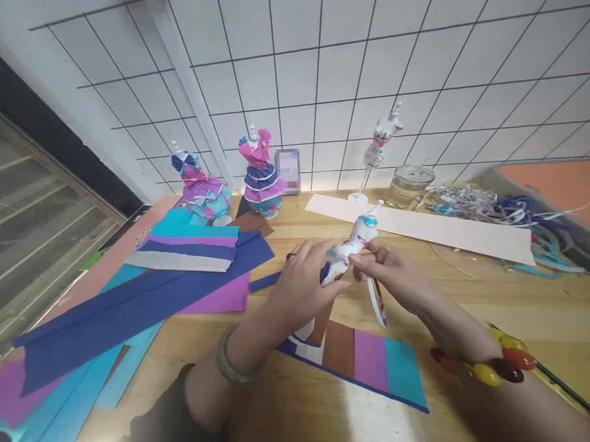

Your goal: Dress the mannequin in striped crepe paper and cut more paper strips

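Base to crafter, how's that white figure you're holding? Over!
Left hand and right hand on white figure, tilted. Striped paper below, seemingly not blocking.

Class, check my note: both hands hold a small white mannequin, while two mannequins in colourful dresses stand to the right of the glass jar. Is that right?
Not quite: the head view shows the two mannequins in colourful dresses standing to the left of the glass jar. Both hands do hold the small white mannequin.

White tiled wall (298,81); blurred upright panel (289,166) beside dressed figurine (260,177); glass jar (406,189) near tangled strips (470,200).
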### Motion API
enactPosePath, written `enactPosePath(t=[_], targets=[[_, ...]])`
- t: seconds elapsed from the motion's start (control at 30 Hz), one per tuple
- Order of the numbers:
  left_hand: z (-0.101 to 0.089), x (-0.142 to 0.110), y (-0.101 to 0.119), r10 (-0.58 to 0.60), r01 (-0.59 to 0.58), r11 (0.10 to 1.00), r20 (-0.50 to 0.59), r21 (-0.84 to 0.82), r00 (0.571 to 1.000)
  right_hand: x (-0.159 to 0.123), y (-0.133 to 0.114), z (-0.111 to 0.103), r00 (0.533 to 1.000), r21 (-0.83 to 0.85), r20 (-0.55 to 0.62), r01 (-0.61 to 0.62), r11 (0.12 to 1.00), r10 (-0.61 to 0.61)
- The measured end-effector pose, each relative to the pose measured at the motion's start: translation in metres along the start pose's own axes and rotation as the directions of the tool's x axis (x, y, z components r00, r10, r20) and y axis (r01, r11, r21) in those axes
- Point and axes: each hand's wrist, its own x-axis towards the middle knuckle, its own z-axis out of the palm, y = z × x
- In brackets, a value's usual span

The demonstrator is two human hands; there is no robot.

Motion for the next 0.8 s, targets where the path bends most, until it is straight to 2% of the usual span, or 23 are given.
enactPosePath(t=[0.13, 0.33, 0.47, 0.6, 0.7, 0.8], targets=[[0.006, -0.001, 0.001, -0.036, 0.034, 0.997, -0.018, -0.075, 0.999, -0.006, -0.009, 0.004, 1.000, -0.076, -0.007, -0.004, 0.997, 0.003], [0.001, 0.000, 0.004, -0.100, 0.086, 0.980, -0.068, -0.179, 0.993, -0.016, -0.021, 0.005, 0.999, -0.075, 0.024, 0.044, 0.996, -0.042], [-0.003, 0.002, 0.001, -0.134, 0.111, 0.976, -0.116, -0.185, 0.984, -0.021, -0.023, 0.003, 1.000, -0.094, 0.008, -0.027, 0.995, 0.028], [-0.005, 0.005, -0.001, -0.153, 0.130, 0.974, -0.116, -0.188, 0.981, -0.023, -0.024, 0.004, 0.997, -0.140, -0.036, -0.074, 0.987, 0.069], [-0.005, 0.007, 0.001, -0.178, 0.150, 0.966, -0.120, -0.211, 0.977, -0.024, -0.028, 0.006, 0.999, -0.133, -0.031, -0.027, 0.991, 0.023], [-0.005, 0.007, 0.002, -0.184, 0.153, 0.964, -0.133, -0.216, 0.974, -0.026, -0.031, 0.009, 0.999, -0.208, -0.042, 0.002, 0.978, -0.011]])
